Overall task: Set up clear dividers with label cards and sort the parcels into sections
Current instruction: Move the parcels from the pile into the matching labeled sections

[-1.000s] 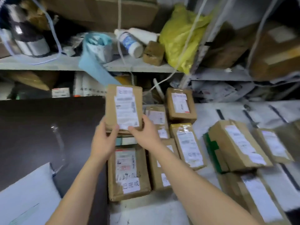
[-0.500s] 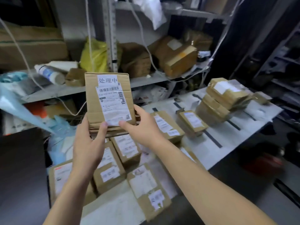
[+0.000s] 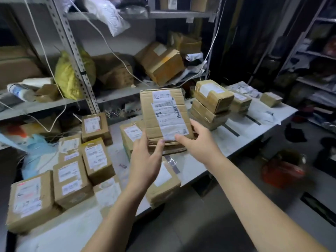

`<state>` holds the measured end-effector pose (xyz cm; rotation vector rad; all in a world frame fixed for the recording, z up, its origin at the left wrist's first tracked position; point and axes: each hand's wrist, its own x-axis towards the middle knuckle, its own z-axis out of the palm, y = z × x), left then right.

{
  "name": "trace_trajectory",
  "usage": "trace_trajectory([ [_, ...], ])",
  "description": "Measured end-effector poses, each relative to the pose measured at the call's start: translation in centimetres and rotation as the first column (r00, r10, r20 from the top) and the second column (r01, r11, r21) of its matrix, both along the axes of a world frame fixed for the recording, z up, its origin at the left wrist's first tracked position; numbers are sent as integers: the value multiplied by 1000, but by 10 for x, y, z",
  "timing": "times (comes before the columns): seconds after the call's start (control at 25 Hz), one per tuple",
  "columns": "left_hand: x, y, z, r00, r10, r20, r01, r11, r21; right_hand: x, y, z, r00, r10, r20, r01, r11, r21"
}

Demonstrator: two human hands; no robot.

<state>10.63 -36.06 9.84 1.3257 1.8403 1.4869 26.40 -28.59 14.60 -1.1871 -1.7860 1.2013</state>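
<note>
Parcels [image 3: 72, 177] of plain brown corrugated cardboard, each rectangular and bearing a white printed label, lie in a loose group on the left end of the white table [image 3: 241, 135]. The nearest one, at the far left, is flat and broad, with creased corners. Behind them, blue plastic film [image 3: 34, 148] lies crumpled against the grey perforated-steel shelving [image 3: 76, 57], where a bulging yellow plastic bag [image 3: 67, 77] sits on the middle shelf with white cords hanging across it.

At centre, the held parcel [image 3: 164, 115] is a flat cardboard box, tilted up so its labelled face shows. It carries a long white shipping label with barcodes and a smaller white card with printed characters near its top edge. The box is above the middle of the table, over another labelled parcel. The left hand [image 3: 145, 160] grips its lower left edge, thumb on the front face and fingers curled behind. The right hand [image 3: 198, 140] holds the lower right corner, thumb pressed on the label and fingers loosely spread beneath.

To the right, a stack of parcels [image 3: 211, 104] stands on the table, the boxes offset and taped with glossy clear tape. Further right, a small cardboard box [image 3: 271, 99] sits alone near the table's far end. On the floor beyond the table edge is a blurred red object [image 3: 283, 171].
</note>
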Motion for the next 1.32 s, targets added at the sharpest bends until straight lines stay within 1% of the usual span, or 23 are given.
trace_trajectory([
  [0.2, 48, 53, -9, 998, -55, 23, 57, 993, -102, 47, 57, -19, 998, -47, -33, 45, 997, -68],
  [0.28, 53, 85, -15, 997, -67, 42, 71, 989, -129, 52, 91, -29, 999, -50, -17, 48, 995, -90],
  [0.36, 53, 120, -26, 994, -58, 92, 72, 985, -158, 52, 128, -40, 999, -47, 9, 47, 992, -115],
  [0.48, 46, 179, -53, 986, -20, 168, 57, 975, -215, 43, 188, -60, 996, -51, 74, 61, 988, -143],
  [0.56, 44, 211, -66, 984, 26, 178, 24, 960, -278, 34, 223, -73, 990, -44, 134, 67, 983, -170],
  [0.76, 43, 280, -94, 982, 146, 121, -87, 913, -397, 14, 298, -105, 968, 33, 248, 31, 967, -252],
  [0.92, 49, 309, -108, 969, 227, 103, -153, 869, -470, 9, 332, -135, 956, 102, 275, -20, 959, -284],
  [1.04, 50, 321, -105, 963, 264, 59, -205, 853, -479, 10, 348, -147, 960, 130, 246, -62, 962, -267],
  [1.12, 54, 320, -97, 963, 268, 26, -218, 832, -510, 15, 353, -145, 950, 162, 268, -98, 967, -236],
  [1.16, 56, 316, -92, 964, 264, -17, -232, 814, -532, 17, 355, -142, 939, 172, 296, -116, 974, -197],
  [1.24, 53, 304, -83, 947, 270, -176, -322, 754, -573, 18, 362, -135, 898, 180, 402, -180, 983, -37],
  [1.32, 38, 280, -72, 894, 260, -365, -438, 678, -590, 9, 368, -123, 817, 215, 535, -318, 942, 107],
])
